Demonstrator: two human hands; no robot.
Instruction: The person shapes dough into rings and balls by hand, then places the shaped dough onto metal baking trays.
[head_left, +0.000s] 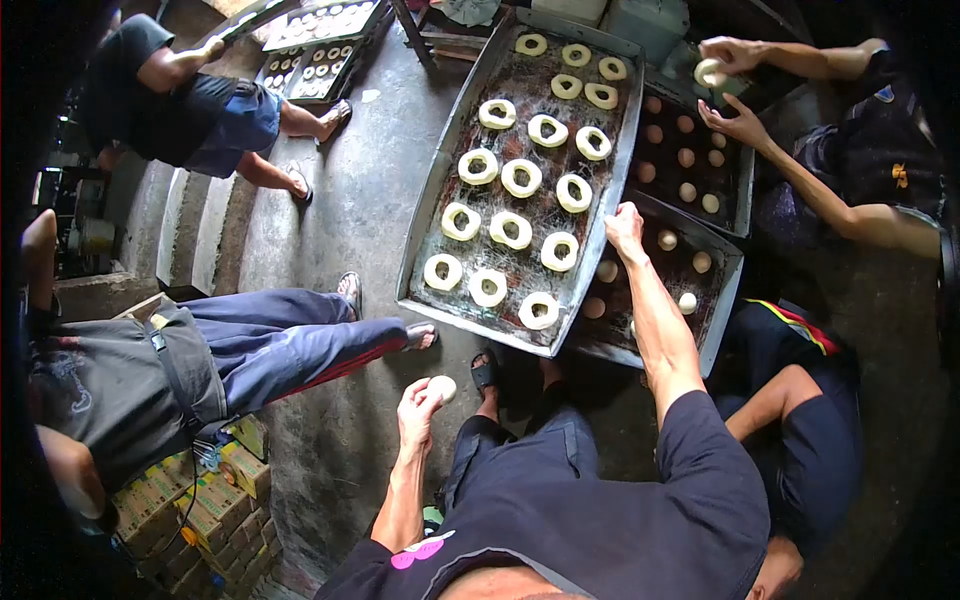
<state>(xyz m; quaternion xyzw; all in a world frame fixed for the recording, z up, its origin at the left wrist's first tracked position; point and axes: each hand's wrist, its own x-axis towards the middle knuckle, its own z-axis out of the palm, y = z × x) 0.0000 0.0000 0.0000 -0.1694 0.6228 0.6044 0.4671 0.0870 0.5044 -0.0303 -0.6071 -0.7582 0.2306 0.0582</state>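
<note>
Holding dough ball (442, 388), L fingers (424, 401), R hand (625, 228) gripping tray (480, 328)

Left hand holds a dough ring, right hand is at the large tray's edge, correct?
No: the head view shows the left hand holding a dough ball, not a ring. The right hand is at the edge of the large tray.

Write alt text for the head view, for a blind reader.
The left hand holds a dough ball while the right hand grips the edge of a large tray of dough rings. Other trays to the right hold more balls; co-workers are nearby.
</note>
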